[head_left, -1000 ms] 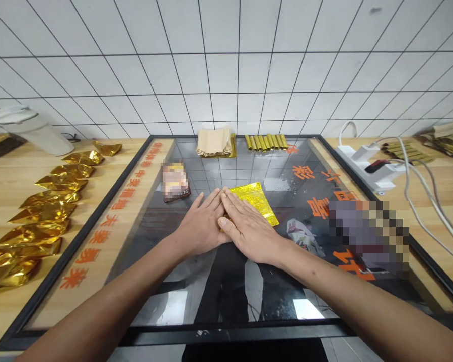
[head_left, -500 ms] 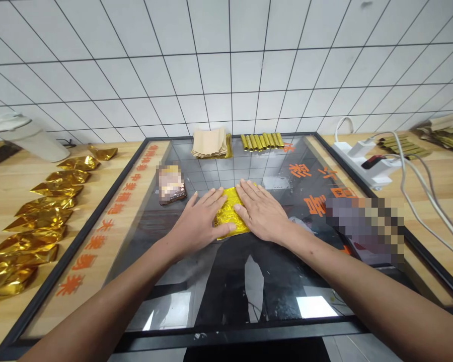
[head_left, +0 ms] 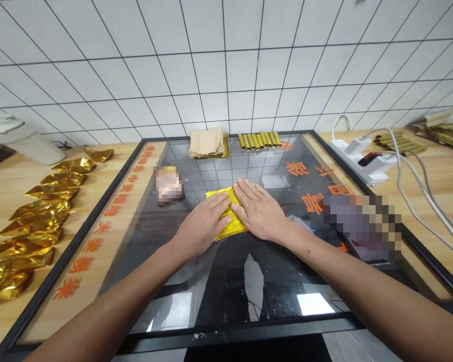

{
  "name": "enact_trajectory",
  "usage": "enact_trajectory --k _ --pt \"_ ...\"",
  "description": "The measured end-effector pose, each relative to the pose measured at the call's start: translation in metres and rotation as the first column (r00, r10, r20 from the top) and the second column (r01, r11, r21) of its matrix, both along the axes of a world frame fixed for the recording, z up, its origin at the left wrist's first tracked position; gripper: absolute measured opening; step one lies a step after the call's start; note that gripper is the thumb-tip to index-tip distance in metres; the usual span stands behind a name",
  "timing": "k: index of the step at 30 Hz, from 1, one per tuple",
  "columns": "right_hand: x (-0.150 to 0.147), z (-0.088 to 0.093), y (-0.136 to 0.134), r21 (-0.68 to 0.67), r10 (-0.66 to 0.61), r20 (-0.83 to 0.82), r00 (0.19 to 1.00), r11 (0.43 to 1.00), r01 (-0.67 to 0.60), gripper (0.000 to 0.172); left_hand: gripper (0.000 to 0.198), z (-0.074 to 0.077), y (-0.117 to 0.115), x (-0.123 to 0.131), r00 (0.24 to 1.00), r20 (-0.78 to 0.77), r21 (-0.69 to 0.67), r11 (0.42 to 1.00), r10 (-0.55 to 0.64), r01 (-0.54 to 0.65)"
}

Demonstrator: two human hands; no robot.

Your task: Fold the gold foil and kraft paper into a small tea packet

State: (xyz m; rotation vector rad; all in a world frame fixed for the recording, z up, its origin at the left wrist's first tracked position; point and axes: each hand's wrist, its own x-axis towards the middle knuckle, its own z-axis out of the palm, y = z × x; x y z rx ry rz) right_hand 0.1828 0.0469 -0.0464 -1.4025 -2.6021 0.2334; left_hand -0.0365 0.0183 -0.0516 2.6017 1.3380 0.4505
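A flat gold foil sheet (head_left: 229,225) lies on the glass of a black-framed board (head_left: 98,221) in the middle of the table. My left hand (head_left: 204,223) lies flat on its left part with fingers stretched out. My right hand (head_left: 258,208) presses flat on its right part, fingers together and extended. The two hands nearly touch over the foil, and most of the sheet is hidden under them.
Several folded gold foil pieces (head_left: 41,206) line the wooden table at the left. At the board's far edge lie a tan paper stack (head_left: 207,142) and gold rolls (head_left: 258,140). A white power strip (head_left: 360,160) with cables sits right; a white container (head_left: 20,138) far left.
The hands moved from overlapping on the foil's near-left corner to lying side by side across it. The foil now lies turned and more covered; the view tilted slightly.
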Motion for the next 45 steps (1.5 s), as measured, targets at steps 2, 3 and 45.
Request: enact_trajectory --k 2,3,45 --pt "0.002 0.000 0.001 -0.002 -0.007 -0.002 1.000 1.000 0.007 0.074 0.049 0.001 -0.001 -0.001 1.000 -0.005 -0.003 1.000 0.000 0.000" --pt "0.004 0.000 0.002 -0.001 -0.014 0.003 1.000 1.000 0.014 0.074 0.050 0.001 -0.002 -0.001 1.000 -0.011 -0.003 1.000 0.002 -0.002" --pt "0.009 0.012 0.000 0.048 -0.148 0.004 0.989 0.988 0.147 0.067 0.078 0.009 -0.002 -0.006 0.984 -0.131 -0.062 0.989 0.123 -0.132"
